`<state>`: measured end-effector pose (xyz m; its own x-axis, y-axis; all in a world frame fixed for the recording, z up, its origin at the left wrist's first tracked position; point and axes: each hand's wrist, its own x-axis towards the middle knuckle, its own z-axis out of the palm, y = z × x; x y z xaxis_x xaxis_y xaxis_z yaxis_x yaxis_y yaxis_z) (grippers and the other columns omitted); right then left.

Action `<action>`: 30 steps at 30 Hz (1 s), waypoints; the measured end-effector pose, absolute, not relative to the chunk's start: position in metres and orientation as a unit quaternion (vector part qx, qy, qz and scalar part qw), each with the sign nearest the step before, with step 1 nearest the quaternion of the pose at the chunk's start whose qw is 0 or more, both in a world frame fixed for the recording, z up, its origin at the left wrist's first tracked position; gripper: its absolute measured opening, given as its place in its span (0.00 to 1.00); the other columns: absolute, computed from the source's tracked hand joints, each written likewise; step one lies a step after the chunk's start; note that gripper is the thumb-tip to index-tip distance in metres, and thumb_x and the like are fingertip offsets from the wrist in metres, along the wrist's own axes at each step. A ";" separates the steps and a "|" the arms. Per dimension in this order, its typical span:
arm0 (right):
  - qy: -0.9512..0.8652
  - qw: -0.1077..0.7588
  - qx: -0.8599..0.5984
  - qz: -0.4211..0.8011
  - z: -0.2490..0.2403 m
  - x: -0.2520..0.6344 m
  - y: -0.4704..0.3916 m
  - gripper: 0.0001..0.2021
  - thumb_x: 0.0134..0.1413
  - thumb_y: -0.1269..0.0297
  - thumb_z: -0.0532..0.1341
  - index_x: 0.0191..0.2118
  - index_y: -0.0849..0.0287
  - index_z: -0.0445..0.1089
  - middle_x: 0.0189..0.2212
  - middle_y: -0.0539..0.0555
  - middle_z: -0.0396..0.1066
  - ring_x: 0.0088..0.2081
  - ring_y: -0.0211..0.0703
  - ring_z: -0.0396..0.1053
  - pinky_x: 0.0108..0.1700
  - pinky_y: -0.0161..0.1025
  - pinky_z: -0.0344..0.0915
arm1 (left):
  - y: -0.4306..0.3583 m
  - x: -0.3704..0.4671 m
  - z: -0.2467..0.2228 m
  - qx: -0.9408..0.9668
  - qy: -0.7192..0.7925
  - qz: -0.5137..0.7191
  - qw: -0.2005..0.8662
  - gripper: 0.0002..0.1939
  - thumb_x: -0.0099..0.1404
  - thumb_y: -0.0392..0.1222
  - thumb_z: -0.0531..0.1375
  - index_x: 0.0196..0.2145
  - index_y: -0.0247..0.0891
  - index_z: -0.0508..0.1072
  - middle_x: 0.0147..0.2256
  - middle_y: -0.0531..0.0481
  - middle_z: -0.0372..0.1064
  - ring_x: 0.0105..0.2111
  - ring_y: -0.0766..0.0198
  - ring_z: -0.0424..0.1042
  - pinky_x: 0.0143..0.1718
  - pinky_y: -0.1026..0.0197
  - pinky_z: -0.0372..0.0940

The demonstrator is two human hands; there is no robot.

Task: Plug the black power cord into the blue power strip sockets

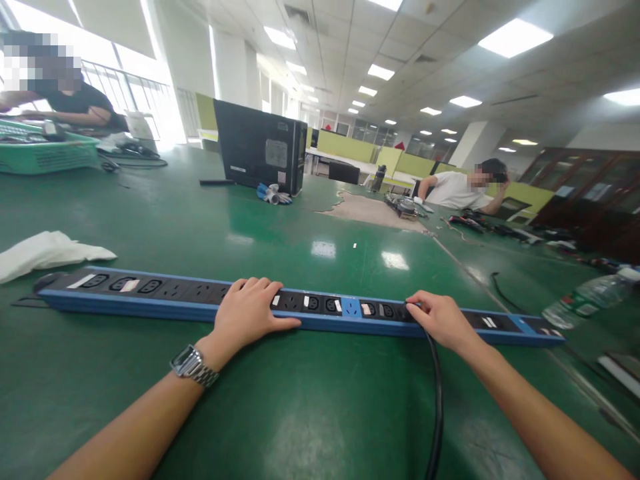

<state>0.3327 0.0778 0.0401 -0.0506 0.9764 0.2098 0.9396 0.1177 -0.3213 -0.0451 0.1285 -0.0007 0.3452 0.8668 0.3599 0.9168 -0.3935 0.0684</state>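
A long blue and black power strip lies across the green table in front of me. Its top carries a row of sockets, some with white labels. My left hand grips the strip left of its middle, fingers over the far edge and thumb along the near side. Further right, my right hand pinches a black power plug at one of the sockets. The fingers hide much of it, and I cannot tell how deep it sits. From under that hand a black cable runs down toward the table's near edge.
A white cloth or bag lies at left, a plastic bottle on its side at right. Farther back are a black computer case, gloves and a green basket. Two people sit across the table.
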 end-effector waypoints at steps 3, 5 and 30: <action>-0.712 0.192 -0.674 0.035 0.037 0.329 0.076 0.16 0.56 0.57 0.53 0.38 0.60 0.75 0.22 0.52 0.71 0.26 0.44 0.67 0.32 0.39 0.57 | 0.129 -0.045 -0.001 -0.819 -0.543 -0.172 0.070 0.39 0.51 0.75 0.55 0.46 0.40 0.74 0.41 0.42 0.73 0.44 0.45 0.69 0.48 0.46 0.57; -0.714 0.183 -0.675 0.030 0.038 0.330 0.076 0.16 0.56 0.57 0.52 0.38 0.60 0.74 0.24 0.53 0.72 0.27 0.44 0.67 0.32 0.39 0.57 | 0.129 -0.045 -0.001 -0.819 -0.542 -0.173 0.073 0.39 0.52 0.75 0.55 0.46 0.39 0.74 0.41 0.42 0.73 0.44 0.45 0.69 0.48 0.46 0.57; -0.735 0.165 -0.653 0.078 0.052 0.100 0.130 0.09 0.49 0.66 0.56 0.29 0.57 0.74 0.30 0.57 0.76 0.35 0.47 0.72 0.36 0.37 0.61 | 0.125 -0.043 -0.006 -0.808 -0.553 -0.189 0.080 0.33 0.49 0.71 0.61 0.41 0.41 0.73 0.38 0.44 0.72 0.43 0.49 0.68 0.49 0.49 0.55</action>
<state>0.1001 0.1305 0.0519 -0.0917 0.9857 0.1411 0.9343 0.1342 -0.3302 -0.0426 0.1248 -0.0062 0.3182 0.8624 0.3937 0.9231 -0.3765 0.0786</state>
